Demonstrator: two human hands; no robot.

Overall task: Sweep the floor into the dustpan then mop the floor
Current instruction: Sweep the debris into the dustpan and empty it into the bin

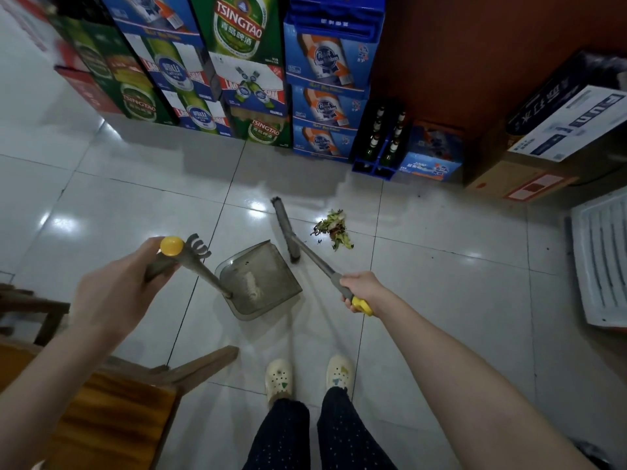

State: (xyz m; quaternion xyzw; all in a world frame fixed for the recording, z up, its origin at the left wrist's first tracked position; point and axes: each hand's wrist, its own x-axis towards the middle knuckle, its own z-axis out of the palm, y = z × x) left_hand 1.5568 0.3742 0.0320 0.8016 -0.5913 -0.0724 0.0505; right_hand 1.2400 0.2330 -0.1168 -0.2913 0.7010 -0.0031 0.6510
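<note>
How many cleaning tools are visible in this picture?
2. The dustpan sits on the tiled floor, its handle gripped by the left hand. The broom, gripped by the right hand, has its head just left of the litter pile. No mop shows; one may be out of frame.

Bare floor (441, 283) lies open right of the scrap pile (334, 228) and left of the dustpan (261, 283). Stacked beer cartons (244, 79) and a bottle crate (381, 144) wall the far side. A cardboard box (515, 178) and white grille (600, 259) block the right, a wooden chair (135, 385) the near left.
</note>
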